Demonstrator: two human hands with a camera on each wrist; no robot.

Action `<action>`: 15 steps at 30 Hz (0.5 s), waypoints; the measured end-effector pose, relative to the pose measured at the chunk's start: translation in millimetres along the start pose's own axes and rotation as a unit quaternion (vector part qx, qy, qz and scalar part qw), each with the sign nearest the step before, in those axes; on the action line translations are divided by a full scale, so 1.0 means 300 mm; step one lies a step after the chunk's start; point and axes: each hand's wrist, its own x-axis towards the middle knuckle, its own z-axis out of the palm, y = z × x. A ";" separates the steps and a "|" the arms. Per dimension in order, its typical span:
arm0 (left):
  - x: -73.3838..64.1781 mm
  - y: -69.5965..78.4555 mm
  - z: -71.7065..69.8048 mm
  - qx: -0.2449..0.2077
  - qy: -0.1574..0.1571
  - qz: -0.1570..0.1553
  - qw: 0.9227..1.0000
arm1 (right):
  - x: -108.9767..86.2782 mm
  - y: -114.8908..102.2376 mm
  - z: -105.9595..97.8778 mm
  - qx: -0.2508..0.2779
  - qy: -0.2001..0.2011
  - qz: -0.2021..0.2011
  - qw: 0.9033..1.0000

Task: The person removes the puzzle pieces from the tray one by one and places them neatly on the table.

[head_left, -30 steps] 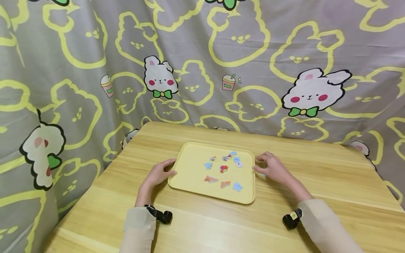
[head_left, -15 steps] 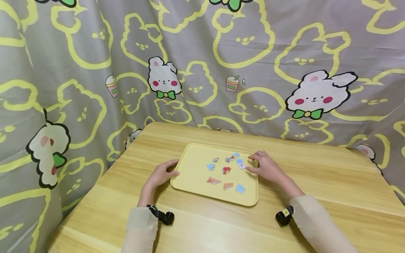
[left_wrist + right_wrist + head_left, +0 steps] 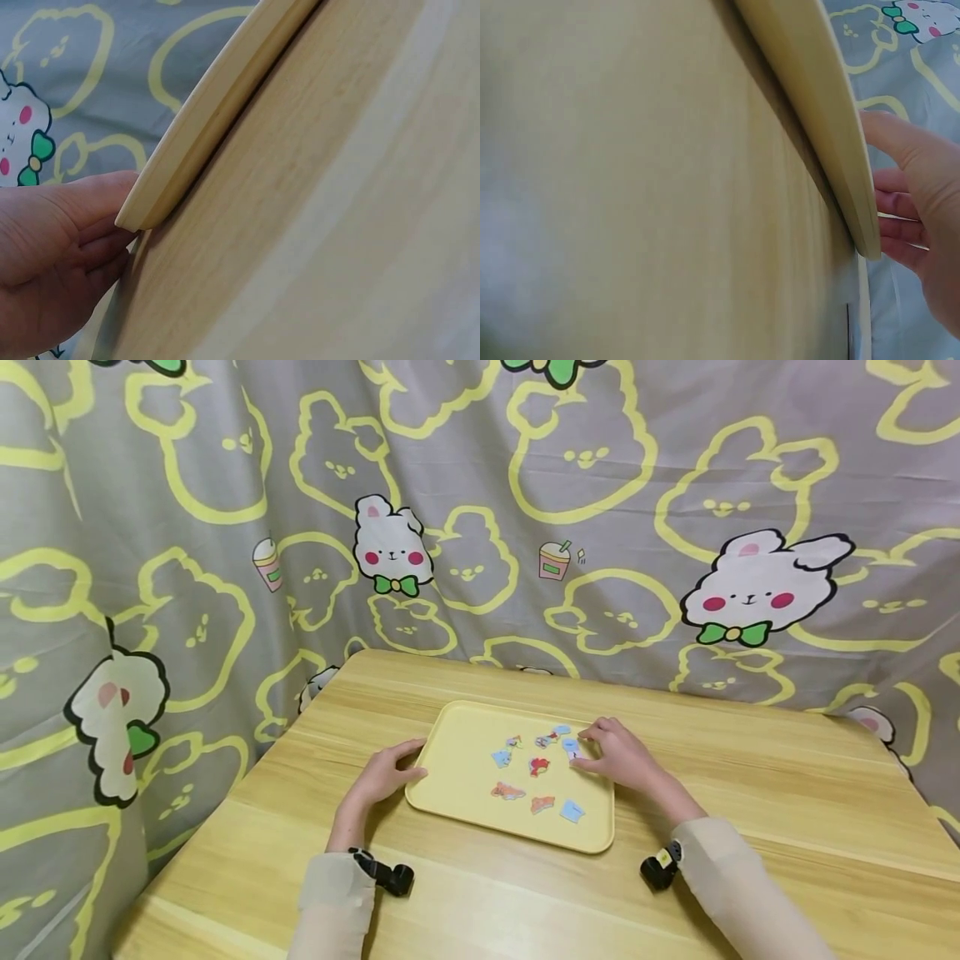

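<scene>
A yellow rectangular tray lies on the table with several small flat printed pieces, like puzzle pieces, spread over it. My left hand holds the tray's left edge, the thumb at the rim and the fingers by its side in the left wrist view. Over the tray's right side, my right hand reaches in with thumb and fingers apart, right beside a pale blue piece. Contact with that piece cannot be made out. A red piece sits near the middle; an orange piece lies nearer the front.
The wooden table extends around the tray. Behind and to the left hangs a grey curtain with yellow outlines and white rabbits. A black wrist camera sits on the left sleeve, another wrist camera on the right.
My right hand has moved left from the tray's right rim to over the tray, beside the pale blue piece. The left hand stays at the left edge. The view has shifted slightly.
</scene>
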 end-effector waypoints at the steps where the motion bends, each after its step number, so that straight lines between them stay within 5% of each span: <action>1: 0.000 -0.001 0.000 0.000 0.000 -0.001 1.000 | 0.004 0.000 0.002 -0.005 -0.002 -0.001 1.000; 15: 0.003 -0.003 0.000 0.005 0.003 -0.006 1.000 | 0.035 -0.002 0.006 -0.028 -0.023 -0.021 0.999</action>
